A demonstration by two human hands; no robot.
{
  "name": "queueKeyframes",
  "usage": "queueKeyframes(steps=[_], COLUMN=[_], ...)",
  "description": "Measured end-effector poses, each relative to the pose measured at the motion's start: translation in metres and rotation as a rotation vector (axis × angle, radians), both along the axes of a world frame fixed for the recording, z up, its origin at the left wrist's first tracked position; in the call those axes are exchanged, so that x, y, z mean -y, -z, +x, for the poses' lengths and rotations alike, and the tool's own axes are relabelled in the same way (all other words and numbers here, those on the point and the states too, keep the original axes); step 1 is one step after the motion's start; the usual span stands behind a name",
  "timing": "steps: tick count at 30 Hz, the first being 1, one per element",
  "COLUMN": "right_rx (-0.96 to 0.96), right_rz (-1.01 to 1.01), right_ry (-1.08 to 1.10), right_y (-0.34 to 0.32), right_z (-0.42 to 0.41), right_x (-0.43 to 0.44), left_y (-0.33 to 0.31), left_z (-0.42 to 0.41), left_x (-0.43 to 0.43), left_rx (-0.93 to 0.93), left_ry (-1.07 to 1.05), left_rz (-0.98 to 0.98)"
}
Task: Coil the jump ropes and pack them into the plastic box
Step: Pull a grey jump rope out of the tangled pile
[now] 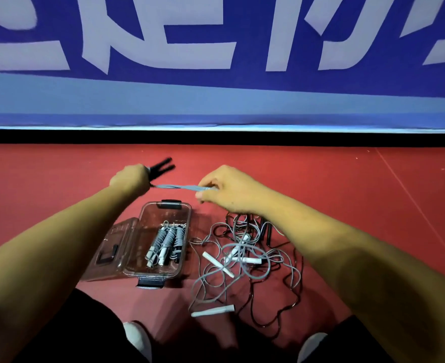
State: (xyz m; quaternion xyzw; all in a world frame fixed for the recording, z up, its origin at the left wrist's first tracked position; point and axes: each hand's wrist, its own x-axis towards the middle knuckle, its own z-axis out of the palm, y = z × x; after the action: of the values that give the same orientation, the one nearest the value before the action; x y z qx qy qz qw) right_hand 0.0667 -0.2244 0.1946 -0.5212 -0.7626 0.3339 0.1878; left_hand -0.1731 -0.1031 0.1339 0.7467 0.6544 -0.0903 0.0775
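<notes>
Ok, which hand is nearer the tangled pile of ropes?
Right. The right hand, pinching a grey rope, hovers just beyond the pile; the left hand, gripping black handles, is off past the box.

lighting: moderate, even indoor light with saturated colour. the red floor (347, 192) is brighter beyond the hands and dims nearer than them, toward the bottom edge. shadows: soft and dark under both forearms. glare: pale sheen on the plastic box (148, 213) wall below the left hand (131, 179). blur: black handles (163, 166) above the left hand are motion-smeared; the grey cord (179, 187) running to the right hand (229, 189) is slightly smeared. distortion: the black strip (216, 137) and banner (216, 82) beyond the hands bow.
</notes>
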Motion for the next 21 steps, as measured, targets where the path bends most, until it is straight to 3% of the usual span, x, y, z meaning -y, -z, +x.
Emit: queueKeyframes(steps=[4,8,11,13,17,21], right_rx=[-0.024,-0.011,-0.031,-0.043,-0.041,-0.058], right_rz=[0.043,0.051,0.03,0.001,-0.046,-0.2], right_ry=[0.183,0.334,0.446,0.518,0.617,0.673], right_y=[0.006,0.018,0.029,0.038,0.047,0.048], right_z=[0.023,0.045,0.059,0.066,0.074,0.081], right_x=[-0.019,-0.036,-0.045,-0.05,-0.053,-0.049], left_y=[0.016,0.02,0.015,0.009,-0.009,-0.04], left_z=[0.024,0.053,0.079,0.087,0.095,0.1], left_x=[0.031,0.058,0.08,0.085,0.09,0.095], left_rx=[-0.305,-0.368,-0.355,-0.229,0.295,0.82], left_ry=[0.176,0.543,0.776,0.845,0.915,0.655], left_rz=[-0.189,-0.399,-0.428,-0.434,-0.51,-0.537])
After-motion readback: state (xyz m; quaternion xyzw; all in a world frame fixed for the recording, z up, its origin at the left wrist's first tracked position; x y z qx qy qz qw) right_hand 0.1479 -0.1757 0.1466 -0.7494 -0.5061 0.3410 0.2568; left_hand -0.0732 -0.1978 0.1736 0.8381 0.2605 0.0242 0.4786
